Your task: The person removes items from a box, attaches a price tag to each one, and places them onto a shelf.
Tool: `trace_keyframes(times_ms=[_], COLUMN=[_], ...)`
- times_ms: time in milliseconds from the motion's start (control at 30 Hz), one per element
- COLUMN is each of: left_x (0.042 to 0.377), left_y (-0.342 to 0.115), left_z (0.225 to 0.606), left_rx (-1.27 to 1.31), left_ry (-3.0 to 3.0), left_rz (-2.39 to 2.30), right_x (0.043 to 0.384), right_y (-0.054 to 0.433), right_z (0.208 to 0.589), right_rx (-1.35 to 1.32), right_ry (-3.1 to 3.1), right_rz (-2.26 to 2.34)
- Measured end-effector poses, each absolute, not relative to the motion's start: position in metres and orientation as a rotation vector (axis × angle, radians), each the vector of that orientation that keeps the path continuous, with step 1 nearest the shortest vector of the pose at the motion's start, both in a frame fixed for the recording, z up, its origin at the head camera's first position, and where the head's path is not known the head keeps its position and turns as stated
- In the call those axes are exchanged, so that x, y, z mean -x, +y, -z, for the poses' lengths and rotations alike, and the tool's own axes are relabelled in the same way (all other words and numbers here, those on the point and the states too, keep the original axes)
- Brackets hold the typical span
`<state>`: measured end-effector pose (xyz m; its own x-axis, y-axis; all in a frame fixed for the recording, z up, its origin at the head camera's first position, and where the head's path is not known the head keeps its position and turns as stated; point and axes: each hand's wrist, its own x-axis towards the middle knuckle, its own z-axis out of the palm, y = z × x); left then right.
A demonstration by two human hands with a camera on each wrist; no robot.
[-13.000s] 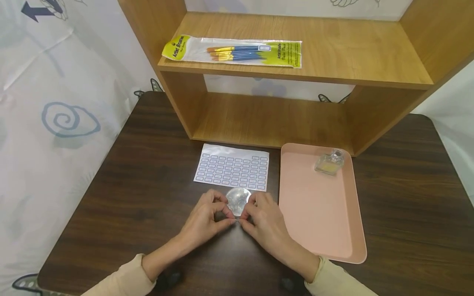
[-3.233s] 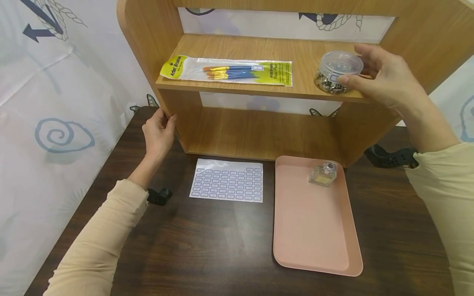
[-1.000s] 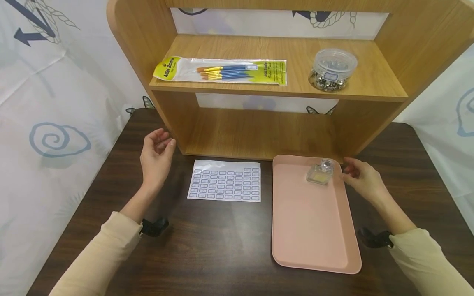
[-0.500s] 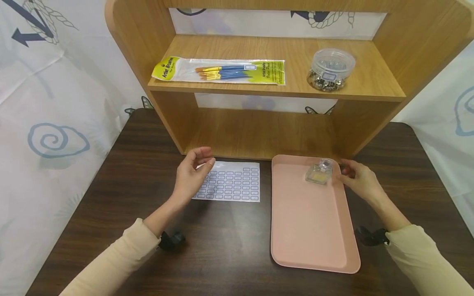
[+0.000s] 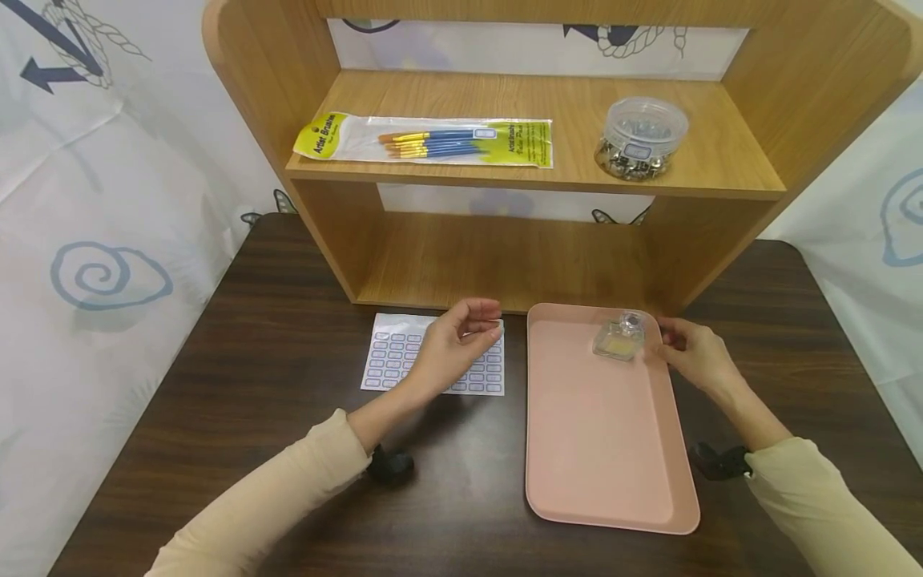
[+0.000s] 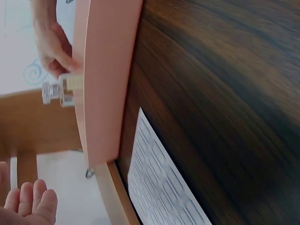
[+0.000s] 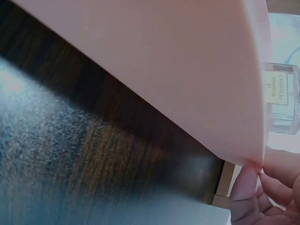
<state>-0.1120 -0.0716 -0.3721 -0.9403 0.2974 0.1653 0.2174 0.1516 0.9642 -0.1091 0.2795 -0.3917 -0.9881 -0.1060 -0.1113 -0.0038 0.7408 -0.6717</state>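
In the head view my left hand (image 5: 454, 344) hovers over the sticker sheet (image 5: 389, 361), its fingers loosely bent with nothing between them. My right hand (image 5: 695, 353) is at the far right corner of the pink tray (image 5: 598, 449). The right wrist view shows its thumb (image 7: 281, 164) and a finger pinching the tray's rim (image 7: 260, 140). Inside the tray, near that corner, stands a clear glass perfume bottle (image 5: 620, 338) with a pale label. The left hand covers part of the sheet.
A wooden shelf unit (image 5: 534, 180) stands at the back of the dark table (image 5: 288, 401). On its upper board lie a packet of artist brushes (image 5: 433, 140) and a lidded clear jar (image 5: 642, 138) of small metallic pieces, each bearing a small sticker.
The jar was set on the shelf and let go. My right hand came down to the tray's corner and pinches its rim. My left hand left the shelf's side and moved right over the sheet.
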Motion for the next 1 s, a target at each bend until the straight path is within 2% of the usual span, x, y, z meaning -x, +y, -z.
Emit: trace_keyframes(times_ms=[1000], left_x=[0.142], left_y=[0.042], left_z=[0.389], left_rx=[-0.674], left_ry=[2.209], left_rz=[-1.760], right_x=[0.108], right_y=[0.277], right_z=[0.393], right_rx=[0.086], right_ry=[2.872], right_rz=[1.040])
